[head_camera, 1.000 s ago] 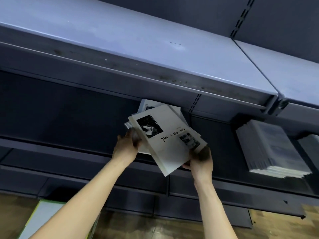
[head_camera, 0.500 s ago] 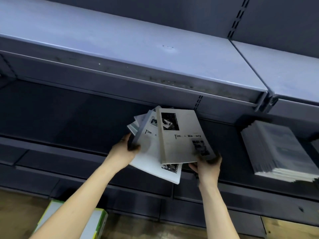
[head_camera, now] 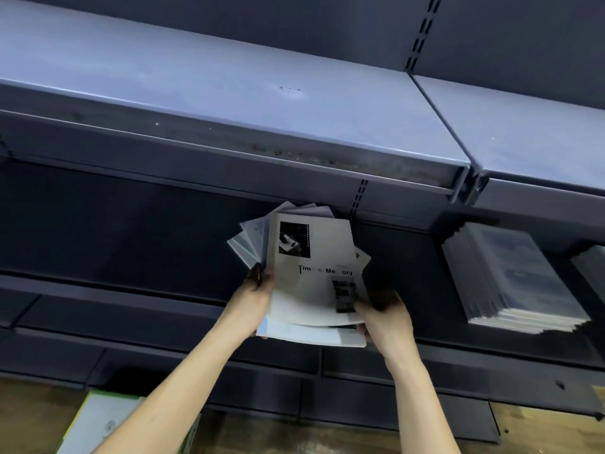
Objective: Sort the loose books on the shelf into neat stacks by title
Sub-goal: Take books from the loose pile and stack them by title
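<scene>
head view: books (head_camera: 314, 283) hide left hand (head_camera: 253, 294) fingers.

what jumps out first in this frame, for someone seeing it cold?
Two bare hands at centre hold a fanned bundle of pale books against the dark lower shelf: the left hand grips its left edge, the right hand its lower right corner, and the top cover reads roughly "Time & Memory". To the right, a neat stack of books lies on the same shelf, and a bare grey upper shelf spans the top.
</scene>
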